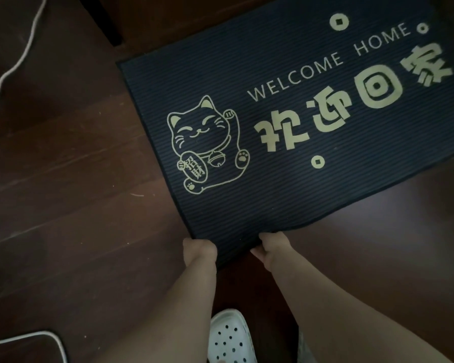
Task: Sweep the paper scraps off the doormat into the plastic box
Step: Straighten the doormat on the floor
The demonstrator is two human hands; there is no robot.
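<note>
Doormat gripped in both your hands: your left hand clamps the near corner, your right hand curls round the raised edge just beside it. The mat lies askew on the dark wood floor, your white clog behind.

One dark doormat, two hands, a left hand and a right hand, one white perforated clog, two stretches of white cord.
</note>
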